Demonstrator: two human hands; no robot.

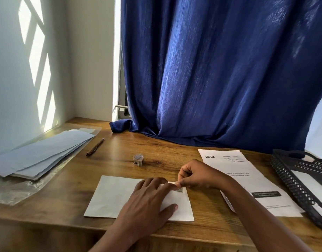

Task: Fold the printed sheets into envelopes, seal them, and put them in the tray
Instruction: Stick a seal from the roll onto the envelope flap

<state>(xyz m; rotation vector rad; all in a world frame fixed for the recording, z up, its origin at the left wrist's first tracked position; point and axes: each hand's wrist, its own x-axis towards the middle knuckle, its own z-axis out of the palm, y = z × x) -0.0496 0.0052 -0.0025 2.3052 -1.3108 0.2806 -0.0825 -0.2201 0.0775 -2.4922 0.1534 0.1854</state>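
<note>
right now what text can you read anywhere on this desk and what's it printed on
"blinkit": header of the printed sheet by the right hand.
Detail rows, middle lines, black box and footer on that sheet: too blurred.
Tape roll pattern: not legible.
White envelope: no text visible.

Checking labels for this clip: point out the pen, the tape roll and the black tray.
pen [95,146], head view, mid-barrel
tape roll [138,159], head view, side face
black tray [291,180], head view, near rim
</note>
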